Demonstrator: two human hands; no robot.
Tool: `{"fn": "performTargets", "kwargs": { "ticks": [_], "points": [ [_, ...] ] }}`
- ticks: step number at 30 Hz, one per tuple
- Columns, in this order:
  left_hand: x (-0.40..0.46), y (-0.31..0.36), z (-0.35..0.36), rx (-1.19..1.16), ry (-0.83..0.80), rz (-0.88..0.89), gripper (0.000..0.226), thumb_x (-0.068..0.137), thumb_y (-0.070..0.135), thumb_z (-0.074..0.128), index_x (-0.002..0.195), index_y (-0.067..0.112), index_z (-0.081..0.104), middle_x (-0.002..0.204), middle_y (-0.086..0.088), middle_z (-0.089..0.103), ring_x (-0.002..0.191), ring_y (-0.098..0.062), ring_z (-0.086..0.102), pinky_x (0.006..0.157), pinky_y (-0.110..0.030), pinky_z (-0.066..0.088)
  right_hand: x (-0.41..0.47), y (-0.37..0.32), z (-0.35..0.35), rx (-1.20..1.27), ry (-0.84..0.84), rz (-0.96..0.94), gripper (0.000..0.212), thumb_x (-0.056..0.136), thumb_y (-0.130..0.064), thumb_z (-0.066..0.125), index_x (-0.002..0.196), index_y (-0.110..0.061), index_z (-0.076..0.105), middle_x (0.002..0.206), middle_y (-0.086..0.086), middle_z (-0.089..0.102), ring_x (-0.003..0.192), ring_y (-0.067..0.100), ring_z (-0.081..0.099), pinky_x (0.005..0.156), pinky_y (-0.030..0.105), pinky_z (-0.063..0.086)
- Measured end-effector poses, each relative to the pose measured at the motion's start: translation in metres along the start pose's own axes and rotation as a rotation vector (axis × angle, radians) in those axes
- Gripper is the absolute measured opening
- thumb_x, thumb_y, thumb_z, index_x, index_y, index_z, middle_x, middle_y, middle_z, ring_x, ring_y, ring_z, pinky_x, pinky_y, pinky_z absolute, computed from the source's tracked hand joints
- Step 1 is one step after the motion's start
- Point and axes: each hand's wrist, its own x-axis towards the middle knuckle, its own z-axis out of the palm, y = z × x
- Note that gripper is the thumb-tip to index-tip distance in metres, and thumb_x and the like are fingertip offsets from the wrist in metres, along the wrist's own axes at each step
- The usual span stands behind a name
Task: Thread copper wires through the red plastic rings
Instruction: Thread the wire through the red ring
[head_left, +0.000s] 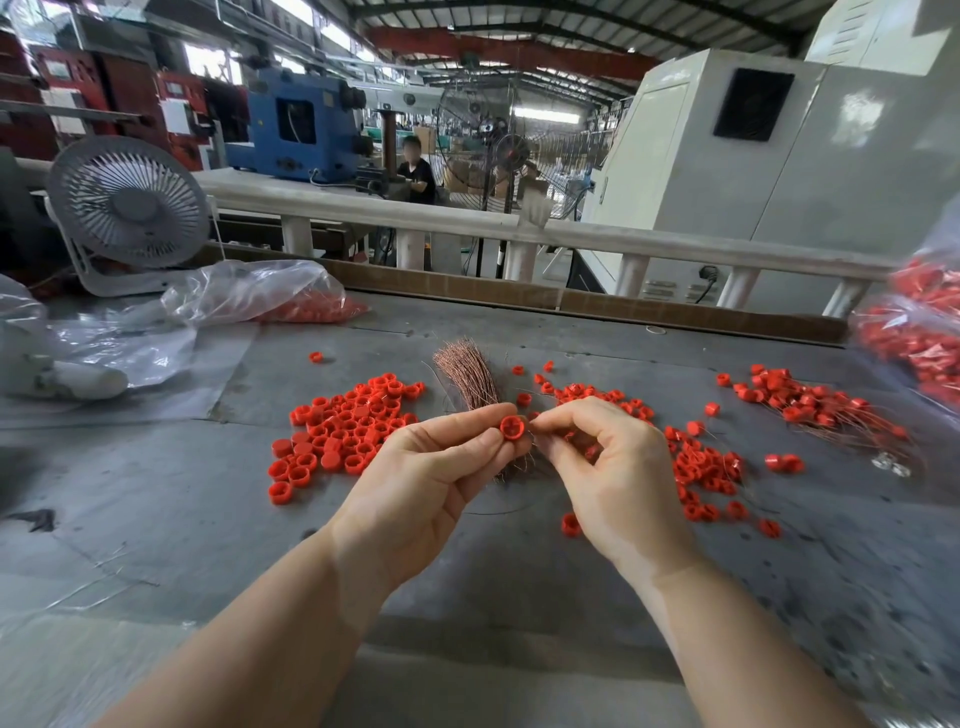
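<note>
Pinched between the thumb and forefinger of the left hand (431, 462) is one red ring (513, 427), held up above the table (498, 597) with its open face turned toward the camera. That hand's other fingers curl loosely beneath, palm facing right, and its forearm runs in from the lower left.

Just to the right of the ring, the right hand (618, 467) has thumb and forefinger tips pressed together at the ring's edge, pinching what seems to be a thin wire; the strand itself is too fine to make out. Its remaining fingers are bent under the palm, the back of the hand faces up, and its forearm enters from the lower right. Both wrists are raised off the surface.

Directly behind the grip lies a bundle of copper wires (465, 376), fanned out at its far end, its near end hidden by the hands. Left of the grip sits a pile of loose rings (343, 431). Right of it more rings (701, 462) lie scattered, and farther right a heap (810, 405) has wires trailing from it.

Far left beyond the grip is a plastic bag (270, 296) with red pieces inside, and behind it a white fan (130, 208). At the far right edge another bag (919, 332) holds more red rings.
</note>
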Motion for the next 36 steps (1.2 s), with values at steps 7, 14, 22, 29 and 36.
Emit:
{"fn": "performTargets", "kwargs": {
  "ticks": [7, 14, 22, 29, 36],
  "points": [
    [0.0007, -0.001, 0.0001, -0.003, 0.0, 0.025, 0.024, 0.065, -0.003, 0.058, 0.077, 0.005, 0.076, 0.08, -0.013, 0.073, 0.073, -0.014, 0.071, 0.061, -0.014, 0.054, -0.0002, -0.003, 0.0, 0.066, -0.058, 0.055, 0.014, 0.079, -0.001, 0.071, 0.079, -0.015, 0.073, 0.072, -0.006, 0.068, 0.069, 0.008, 0.06, 0.065, 0.023, 0.049],
    [0.001, -0.0018, -0.0014, -0.035, -0.02, 0.026, 0.024, 0.065, -0.001, 0.059, 0.078, 0.008, 0.077, 0.081, -0.012, 0.073, 0.074, -0.015, 0.072, 0.061, -0.014, 0.054, -0.0009, -0.0067, -0.0002, 0.116, -0.12, 0.081, 0.013, 0.082, -0.002, 0.067, 0.082, -0.014, 0.073, 0.072, -0.007, 0.068, 0.069, 0.005, 0.058, 0.064, 0.012, 0.043],
    [0.0003, -0.0025, -0.0011, -0.056, -0.059, 0.015, 0.025, 0.066, -0.001, 0.059, 0.08, 0.009, 0.078, 0.082, -0.012, 0.073, 0.077, -0.014, 0.072, 0.062, -0.014, 0.054, -0.0011, -0.0054, -0.0007, 0.09, -0.102, 0.033, 0.013, 0.082, 0.0, 0.067, 0.085, -0.012, 0.072, 0.079, -0.004, 0.067, 0.076, 0.006, 0.059, 0.066, 0.01, 0.042],
    [0.0016, -0.0026, -0.0001, -0.055, -0.052, 0.033, 0.023, 0.067, 0.003, 0.06, 0.079, 0.01, 0.078, 0.082, -0.011, 0.074, 0.077, -0.014, 0.072, 0.061, -0.013, 0.053, -0.0015, -0.0042, 0.0012, 0.098, -0.119, 0.02, 0.016, 0.082, 0.001, 0.067, 0.086, -0.014, 0.072, 0.079, -0.006, 0.065, 0.077, 0.002, 0.057, 0.068, 0.007, 0.04],
    [0.0029, -0.0042, -0.0023, -0.007, -0.013, 0.067, 0.023, 0.067, 0.004, 0.061, 0.08, 0.012, 0.078, 0.084, -0.011, 0.074, 0.079, -0.015, 0.071, 0.062, -0.014, 0.054, -0.0012, -0.0014, 0.0025, 0.065, -0.108, 0.025, 0.015, 0.082, -0.003, 0.067, 0.085, -0.017, 0.072, 0.079, -0.01, 0.064, 0.072, 0.002, 0.057, 0.066, 0.011, 0.043]
  ]
}}
